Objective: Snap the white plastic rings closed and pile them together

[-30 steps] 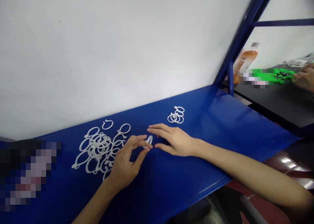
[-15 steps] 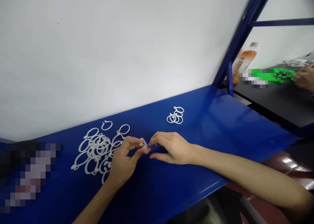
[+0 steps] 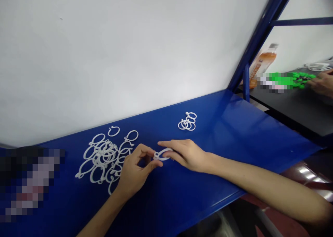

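A white plastic ring [image 3: 161, 155] is held between both hands above the blue shelf [image 3: 234, 126]. My left hand [image 3: 135, 173] pinches its left end with thumb and fingertips. My right hand [image 3: 186, 155] grips its right side, fingers curled around it. Left of my left hand lies a loose pile of white rings [image 3: 105, 157]. A small cluster of white rings [image 3: 187, 122] sits farther back on the shelf, beyond my right hand.
A white wall rises behind the shelf. A blue frame post [image 3: 256, 39] stands at the right. Beyond it, a black table [image 3: 299, 108] carries an orange bottle [image 3: 261, 65] and green parts [image 3: 303, 79], where another person's hand [image 3: 324, 82] rests.
The ring went from being pinched by my left hand alone, with my right hand flat, to being gripped by both hands. It now lies flatter between the fingertips.
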Available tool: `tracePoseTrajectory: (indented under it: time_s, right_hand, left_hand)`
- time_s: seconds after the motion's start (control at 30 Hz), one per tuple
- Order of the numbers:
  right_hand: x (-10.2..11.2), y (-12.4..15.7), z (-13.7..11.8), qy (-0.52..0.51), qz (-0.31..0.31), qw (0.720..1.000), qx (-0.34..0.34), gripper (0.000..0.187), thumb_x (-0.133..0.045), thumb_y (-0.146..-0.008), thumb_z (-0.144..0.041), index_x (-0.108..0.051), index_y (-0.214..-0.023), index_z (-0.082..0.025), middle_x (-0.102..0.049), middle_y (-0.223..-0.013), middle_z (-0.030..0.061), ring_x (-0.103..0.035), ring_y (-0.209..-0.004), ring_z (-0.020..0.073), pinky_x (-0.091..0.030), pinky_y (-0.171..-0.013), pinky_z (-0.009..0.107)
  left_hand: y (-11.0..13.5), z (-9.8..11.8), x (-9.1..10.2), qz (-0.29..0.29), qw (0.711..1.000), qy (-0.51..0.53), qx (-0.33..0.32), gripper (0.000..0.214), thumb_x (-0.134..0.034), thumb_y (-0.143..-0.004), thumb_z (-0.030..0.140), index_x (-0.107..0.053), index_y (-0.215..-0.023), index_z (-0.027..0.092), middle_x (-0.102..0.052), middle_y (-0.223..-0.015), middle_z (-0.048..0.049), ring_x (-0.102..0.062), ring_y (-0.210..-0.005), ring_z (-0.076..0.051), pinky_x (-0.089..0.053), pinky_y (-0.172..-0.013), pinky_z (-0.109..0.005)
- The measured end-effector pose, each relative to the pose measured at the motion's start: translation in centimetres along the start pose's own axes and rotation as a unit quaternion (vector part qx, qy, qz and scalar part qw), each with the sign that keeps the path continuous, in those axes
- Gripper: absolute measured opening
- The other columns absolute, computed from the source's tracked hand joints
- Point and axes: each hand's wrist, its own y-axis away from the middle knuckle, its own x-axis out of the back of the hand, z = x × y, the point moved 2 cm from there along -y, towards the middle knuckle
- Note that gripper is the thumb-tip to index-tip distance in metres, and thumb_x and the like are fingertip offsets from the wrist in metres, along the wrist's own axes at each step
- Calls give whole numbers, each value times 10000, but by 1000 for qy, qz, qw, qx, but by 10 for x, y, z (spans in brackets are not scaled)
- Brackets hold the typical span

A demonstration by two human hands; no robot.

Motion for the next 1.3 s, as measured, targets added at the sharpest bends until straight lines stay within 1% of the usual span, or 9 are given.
tracePoseTrajectory:
  time_s: [0.13,0.3,0.43,0.7,0.83,0.93,1.07,1.17,1.3]
  right_hand:
    - [2,1,0,-39,6,999,-26,197,-474,-1039,-268,-601,-1152,-167,-737,-937,53,-706,-748,125,-559,-684,234]
    - [3,-2,1,-67,-33,997,-5,175,-497,-1031,-263,-642,-1021,-165,-722,-903,56,-681,-713,113,-539,-648,217]
    - [3,-3,4,-101,-83,991,-6,189,-490,-1036,-277,-640,-1023,-163,-699,-801,25,-655,-654,103,-524,-613,209]
    - [1,-2,5,-54,-104,993,20,206,-471,-1038,-244,-661,-1026,-164,-708,-894,49,-667,-784,133,-543,-706,250]
    - [8,-8,22,21,-40,999,14,239,-457,-1033,-226,-677,-1105,-166,-657,-1059,102,-657,-906,166,-558,-800,307]
    - [30,-13,48,95,70,993,-23,252,-479,-1009,-212,-689,-1143,-171,-639,-1073,110,-642,-888,176,-551,-804,330]
    - [68,-14,96,124,231,944,-199,171,-615,-917,-209,-711,-1054,-170,-710,-920,53,-639,-753,160,-532,-779,313]
    - [83,-9,122,117,271,909,-294,104,-646,-872,-218,-724,-920,-169,-733,-871,40,-653,-773,165,-517,-781,296]
    - [85,-3,139,119,277,896,-326,129,-629,-866,-235,-734,-899,-168,-751,-874,41,-676,-812,179,-517,-790,302]
  left_hand:
    - [1,-1,-2,-3,1000,-5,-25,271,-756,-799,402,-650,-980,231,-708,-780,13,-676,-674,-146,-558,-655,-272]
    - [0,7,-3,16,994,-58,-88,30,-660,-865,272,-679,-878,253,-735,-729,48,-694,-668,-136,-551,-678,-253]
    - [2,10,-4,6,992,-64,-104,92,-591,-894,228,-676,-879,258,-724,-668,56,-693,-654,-140,-549,-664,-251]
    - [-2,8,-6,-27,984,-108,-142,103,-584,-920,243,-661,-853,252,-712,-745,31,-671,-695,-140,-535,-684,-257]
    - [-18,-8,3,3,953,-242,-182,203,-627,-914,409,-671,-1006,233,-735,-990,-40,-647,-984,-227,-509,-923,-372]
    - [-26,-26,14,34,922,-356,-148,439,-551,-934,520,-636,-1215,194,-686,-1209,-117,-560,-1166,-309,-433,-1033,-490]
    - [-28,-41,22,20,900,-431,-69,527,-385,-991,523,-620,-1268,142,-647,-1292,-152,-496,-1230,-366,-409,-1025,-548]
    - [-27,-40,20,6,894,-443,-73,470,-428,-981,501,-644,-1212,154,-675,-1234,-138,-501,-1220,-366,-405,-1027,-537]
    - [-25,-33,13,-23,907,-397,-142,288,-501,-969,383,-674,-1135,223,-715,-1148,-80,-532,-1197,-308,-426,-1030,-488]
